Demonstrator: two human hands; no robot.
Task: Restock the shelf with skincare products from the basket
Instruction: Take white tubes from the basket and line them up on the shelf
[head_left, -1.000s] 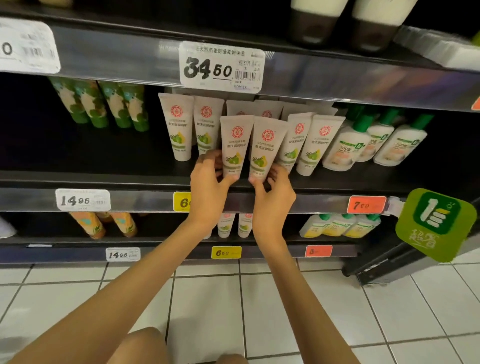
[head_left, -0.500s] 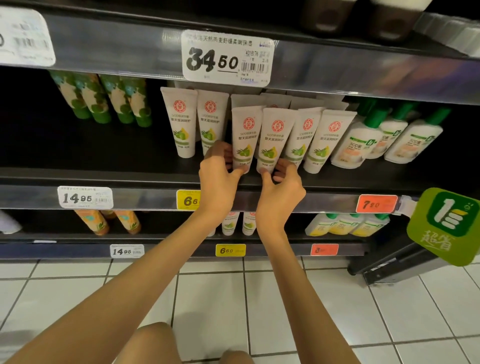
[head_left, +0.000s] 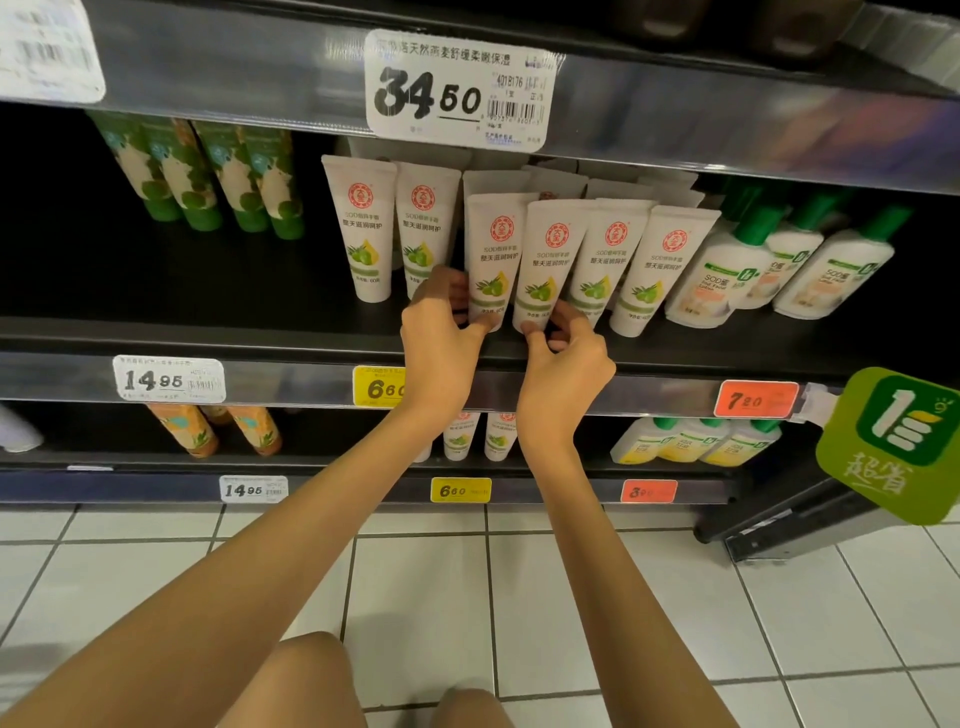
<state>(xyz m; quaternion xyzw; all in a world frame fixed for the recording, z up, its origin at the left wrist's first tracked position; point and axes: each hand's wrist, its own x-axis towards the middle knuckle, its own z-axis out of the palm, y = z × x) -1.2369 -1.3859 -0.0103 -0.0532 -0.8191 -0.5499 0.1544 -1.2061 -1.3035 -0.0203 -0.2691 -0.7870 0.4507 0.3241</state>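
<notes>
— Tubes, where do they stand?
— Near the front edge of the middle shelf (head_left: 208, 338). The left hand (head_left: 441, 343) pinches the cap end of one white tube (head_left: 491, 260); the right hand (head_left: 563, 358) pinches the tube just beside it (head_left: 545, 265), fingers narrow on each.
— And further back?
— More tubes (head_left: 613, 254) crowd behind, green-capped bottles (head_left: 727, 270) toward the right end.

White tubes (head_left: 493, 260), green olive print
</notes>
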